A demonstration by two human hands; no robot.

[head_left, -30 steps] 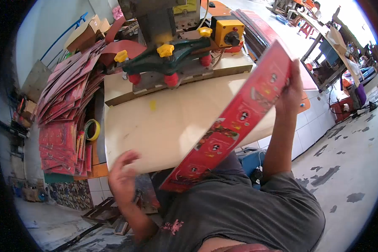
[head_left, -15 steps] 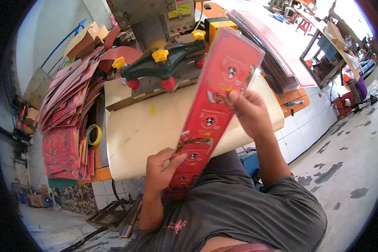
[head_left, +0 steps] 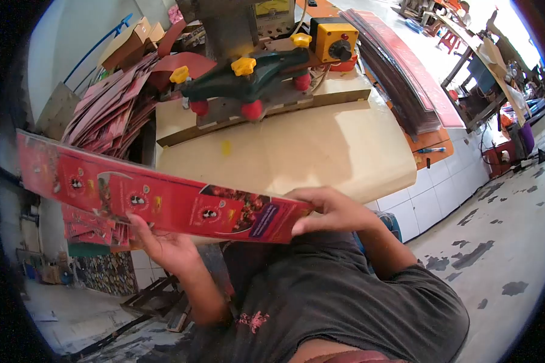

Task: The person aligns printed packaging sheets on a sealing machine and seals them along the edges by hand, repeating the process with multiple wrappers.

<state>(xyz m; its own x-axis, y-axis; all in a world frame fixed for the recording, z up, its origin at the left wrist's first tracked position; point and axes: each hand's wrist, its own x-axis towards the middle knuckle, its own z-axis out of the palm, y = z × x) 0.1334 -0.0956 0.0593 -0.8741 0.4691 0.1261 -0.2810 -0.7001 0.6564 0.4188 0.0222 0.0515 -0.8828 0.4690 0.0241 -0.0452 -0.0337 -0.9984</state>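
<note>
A long red printed strip (head_left: 169, 202) in clear plastic slants across the front of the pale work surface, its left end higher. My right hand (head_left: 330, 212) pinches its right end between thumb and fingers. My left hand (head_left: 166, 245) is under its lower edge, the thumb on the printed face and the other fingers partly hidden behind. Beyond the strip stands a press with a dark green bracket (head_left: 248, 78), yellow knobs (head_left: 244, 66) and red feet. Its metal bar (head_left: 272, 112) lies along the back of the pale sheet (head_left: 272, 151).
Piled red printed sheets (head_left: 112, 115) lie at the left, partly behind the strip. A yellow control box (head_left: 334, 41) is beside the press. Stacked long plastic sheets (head_left: 399, 72) and a blue pen (head_left: 432, 150) lie at the right. A person (head_left: 464, 11) is far back.
The red strip has swung from steeply upright at the right to nearly level across the left. Both hands moved with it; the left hand, free at first, took hold of the strip.
</note>
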